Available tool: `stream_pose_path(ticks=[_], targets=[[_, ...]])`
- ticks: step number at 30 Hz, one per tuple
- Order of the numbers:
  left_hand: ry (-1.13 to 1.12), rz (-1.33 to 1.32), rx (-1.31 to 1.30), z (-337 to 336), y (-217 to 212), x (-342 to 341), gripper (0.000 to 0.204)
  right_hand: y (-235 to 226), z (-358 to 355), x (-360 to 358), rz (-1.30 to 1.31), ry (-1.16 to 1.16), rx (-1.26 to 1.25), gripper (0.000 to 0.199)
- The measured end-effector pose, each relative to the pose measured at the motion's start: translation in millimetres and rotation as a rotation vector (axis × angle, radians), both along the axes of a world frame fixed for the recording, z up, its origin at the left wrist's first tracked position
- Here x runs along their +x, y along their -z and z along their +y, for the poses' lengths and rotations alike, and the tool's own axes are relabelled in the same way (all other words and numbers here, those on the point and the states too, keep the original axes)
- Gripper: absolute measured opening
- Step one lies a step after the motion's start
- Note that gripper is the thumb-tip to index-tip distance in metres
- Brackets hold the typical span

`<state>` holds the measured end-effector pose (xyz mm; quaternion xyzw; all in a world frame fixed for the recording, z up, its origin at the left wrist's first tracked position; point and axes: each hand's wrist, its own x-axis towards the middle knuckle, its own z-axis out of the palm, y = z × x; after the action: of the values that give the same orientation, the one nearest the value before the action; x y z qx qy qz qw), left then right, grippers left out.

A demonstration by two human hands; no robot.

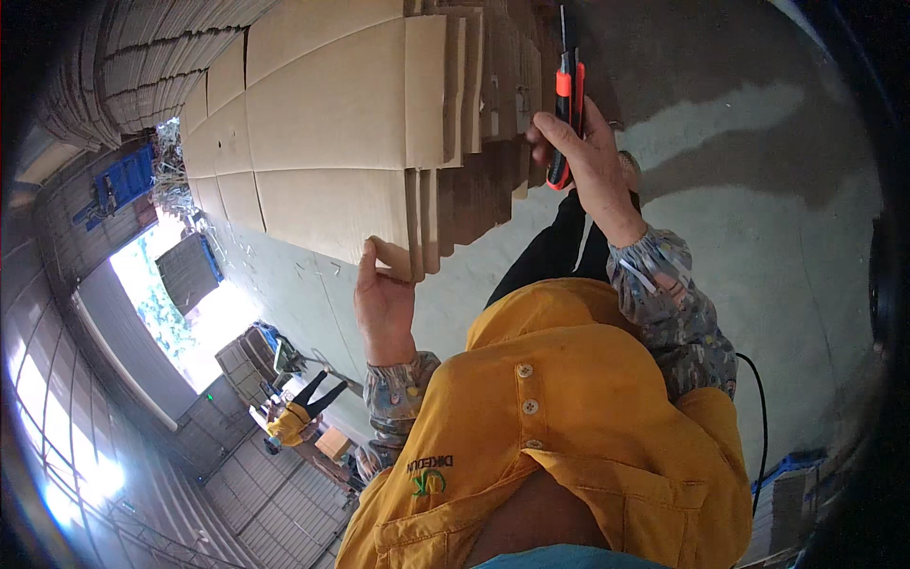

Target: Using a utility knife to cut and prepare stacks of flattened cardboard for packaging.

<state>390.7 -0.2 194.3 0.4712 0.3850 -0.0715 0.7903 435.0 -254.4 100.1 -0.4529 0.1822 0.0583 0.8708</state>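
Concrete floor (758, 247) under flattened cardboard sheets (332, 123), in warehouse.

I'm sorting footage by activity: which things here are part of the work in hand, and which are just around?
In hand:
- stack of flat cardboard sheets, corner gripped by the left hand
- red and black utility knife in the right hand

Just around:
- blue machine
- black cable
- another person working in the distance

Likely warehouse, stacked cardboard sheets (322, 123), concrete floor (758, 237)
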Motion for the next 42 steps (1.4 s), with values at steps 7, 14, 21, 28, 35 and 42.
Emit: stream_pose_path(ticks=[7, 14, 21, 28, 35, 42], targets=[[-0.059, -0.027, 0.088, -17.9, -26.7, 9.1, 0.014, -5.4, 12.3, 2.8, 0.056, -0.054, 0.048, 0.037], [-0.036, -0.138, 0.142, 6.5, -31.1, 3.3, 0.016, -17.5, 37.0, 12.9, 0.064, -0.086, 0.243, 0.035], [-0.107, -0.25, -0.011, 11.4, -43.7, -2.3, 0.021, -22.5, 46.7, 13.3, 0.027, -0.067, 0.196, 0.034], [-0.13, -0.327, 0.015, 17.8, -49.5, -6.2, 0.025, -21.9, 63.2, 22.2, 0.057, -0.034, 0.311, 0.035], [-0.203, -0.226, 0.237, 17.1, -52.4, -6.7, 0.026, -25.0, 69.8, 27.2, 0.088, -0.016, 0.414, 0.035], [-0.22, -0.204, 0.198, 11.2, -57.0, -2.5, 0.029, -26.6, 72.2, 25.8, 0.076, -0.034, 0.364, 0.036]])
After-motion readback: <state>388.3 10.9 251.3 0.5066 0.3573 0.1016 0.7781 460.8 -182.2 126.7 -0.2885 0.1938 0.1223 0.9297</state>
